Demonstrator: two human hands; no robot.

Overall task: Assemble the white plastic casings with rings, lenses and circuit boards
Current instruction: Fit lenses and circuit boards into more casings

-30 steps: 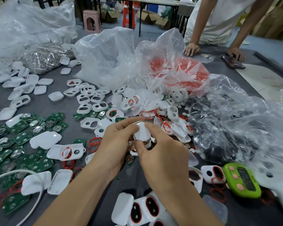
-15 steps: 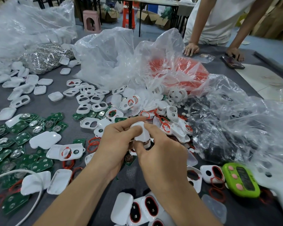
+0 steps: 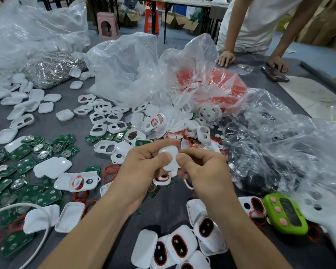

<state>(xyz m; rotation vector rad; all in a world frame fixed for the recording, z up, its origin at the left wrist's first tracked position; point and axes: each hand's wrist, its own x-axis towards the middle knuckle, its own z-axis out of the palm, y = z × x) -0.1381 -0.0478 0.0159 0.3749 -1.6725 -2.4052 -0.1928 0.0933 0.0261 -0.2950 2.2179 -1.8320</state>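
Both hands up over the table (image 3: 164,211), mid-frame. I see the left hand (image 3: 142,167) and right hand (image 3: 204,169) pinching one white casing (image 3: 169,158) between them, thumbs pressed on its near face, fingers curled behind. Casing held clear of the table, smooth side toward camera. Green boards (image 3: 23,166) lie at left, red rings (image 3: 111,171) just beside the left hand, ringed casings (image 3: 175,247) near the bottom edge, green timer (image 3: 285,216) at right
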